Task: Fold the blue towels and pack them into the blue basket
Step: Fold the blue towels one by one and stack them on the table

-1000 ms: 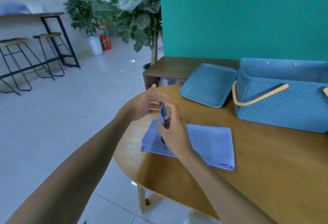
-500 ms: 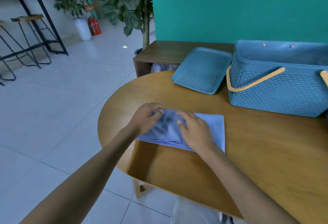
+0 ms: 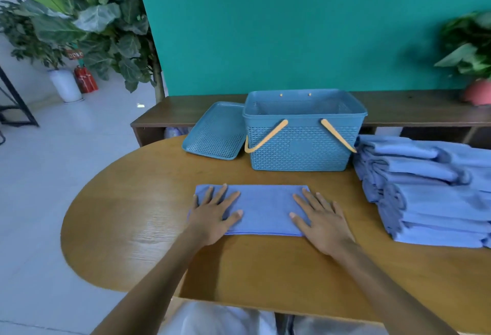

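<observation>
A folded blue towel (image 3: 265,208) lies flat on the wooden table (image 3: 132,223) in front of me. My left hand (image 3: 215,212) presses on its left end with fingers spread flat. My right hand (image 3: 322,219) presses flat on its right end. Behind the towel stands the blue basket (image 3: 300,146) with yellow handles, open at the top and apparently holding nothing. A pile of blue towels (image 3: 435,191) sits on the table at the right.
The basket's blue lid (image 3: 216,133) leans beside the basket on the left. A low dark wooden shelf (image 3: 398,111) runs behind the table against a teal wall. Potted plants stand at far left (image 3: 79,24) and far right (image 3: 470,50).
Both hands let go of the raised towel corner, laid it down and now lie spread flat on the towel's two ends. My view swung right, bringing the towel pile into sight.
</observation>
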